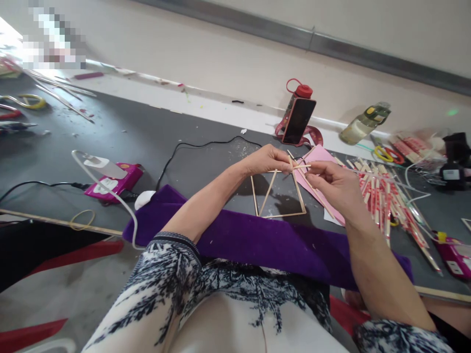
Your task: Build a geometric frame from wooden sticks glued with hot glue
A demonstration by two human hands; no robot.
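A flat four-sided frame of thin wooden sticks [283, 214], with a slanted stick inside it, is at the table's near side. My left hand [270, 159] is closed in a pinch at the frame's upper right corner, where several sticks cross. My right hand [333, 185] pinches the right end of a short wooden stick [302, 166] that reaches to the left fingertips. The fingers partly hide how the sticks meet. Under the right hand lie a pink sheet [319, 156] and more loose sticks.
Many sticks in red-and-white wrappers [382, 198] lie to the right. A phone [300, 121] leans against a red-capped bottle [304, 90]; a greenish bottle [362, 125] stands near the wall. Purple cloth [239, 235] covers the near edge. A pink power strip [114, 182] with cables is left.
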